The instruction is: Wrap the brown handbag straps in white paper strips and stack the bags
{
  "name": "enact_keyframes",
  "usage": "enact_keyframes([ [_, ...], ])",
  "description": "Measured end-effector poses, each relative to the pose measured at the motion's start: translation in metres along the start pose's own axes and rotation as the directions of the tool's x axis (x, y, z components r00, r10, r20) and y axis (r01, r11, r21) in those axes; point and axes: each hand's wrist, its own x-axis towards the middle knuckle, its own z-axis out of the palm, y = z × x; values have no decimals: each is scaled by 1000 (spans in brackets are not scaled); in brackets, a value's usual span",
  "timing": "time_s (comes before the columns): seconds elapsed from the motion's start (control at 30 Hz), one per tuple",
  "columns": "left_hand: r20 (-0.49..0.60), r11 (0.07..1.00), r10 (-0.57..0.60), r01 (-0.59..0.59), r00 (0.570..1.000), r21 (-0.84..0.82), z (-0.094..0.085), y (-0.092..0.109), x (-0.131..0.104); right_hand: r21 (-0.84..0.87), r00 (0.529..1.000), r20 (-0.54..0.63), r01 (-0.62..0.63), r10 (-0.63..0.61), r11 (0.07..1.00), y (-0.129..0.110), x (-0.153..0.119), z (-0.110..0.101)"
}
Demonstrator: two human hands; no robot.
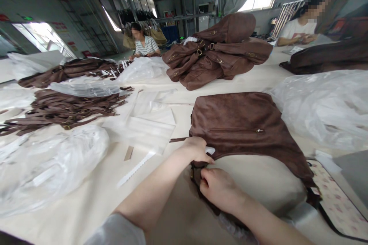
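A brown handbag (238,113) lies flat on the table in front of me, its zip (234,130) facing up. My left hand (198,150) is closed on the bag's left strap end, thumb and fingers pressed together. A small white piece (210,150) pokes out beside its fingers. Just below, my right hand (218,187) is curled into a fist round the brown strap (211,204), close to a metal buckle (192,172). The strap's lower part runs behind my right forearm. At the bag's right corner, the other strap end (313,197) rests on the table.
Brown bags (215,55) are piled at the back. Many brown straps (71,107) lie at the left, near clear plastic bags (51,168). More plastic (330,107) and a floral-patterned pad (339,195) are on the right. Two people sit across the table.
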Motion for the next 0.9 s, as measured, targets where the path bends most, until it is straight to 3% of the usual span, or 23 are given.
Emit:
enact_keyframes([
  [0.2,2,999,-9,10,1000,-39,1,-2,0,198,995,22,89,-95,976,3,-1,-4],
  [0.37,22,998,-19,20,1000,-61,0,-3,-2,414,978,112,113,-173,903,3,0,-9],
  [0.5,-25,998,16,-18,1000,-59,1,0,-8,348,988,98,81,-123,934,-1,-7,-14],
  [0.6,-172,998,3,-13,985,-60,-4,0,-13,253,995,78,39,-60,967,-1,-15,-21],
  [0.63,-268,998,-39,23,963,-63,-7,-3,-15,223,994,92,31,-53,974,0,-17,-24],
  [0.7,-476,982,-189,162,859,-97,-15,-14,-16,151,992,118,27,-45,988,4,-19,-30],
  [0.73,-526,962,-273,234,805,-142,-19,-21,-17,115,992,116,32,-46,993,7,-18,-33],
  [0.77,-521,940,-342,283,782,-192,-21,-30,-16,88,993,104,41,-50,995,9,-17,-36],
  [0.8,-466,924,-381,304,798,-233,-23,-40,-16,75,994,90,50,-57,996,11,-15,-39],
  [0.83,-372,917,-379,288,848,-277,-24,-49,-14,88,993,94,58,-67,994,13,-14,-42],
  [0.9,-184,905,-286,201,941,-376,-20,-63,-9,180,979,191,44,-78,983,17,-13,-46],
])
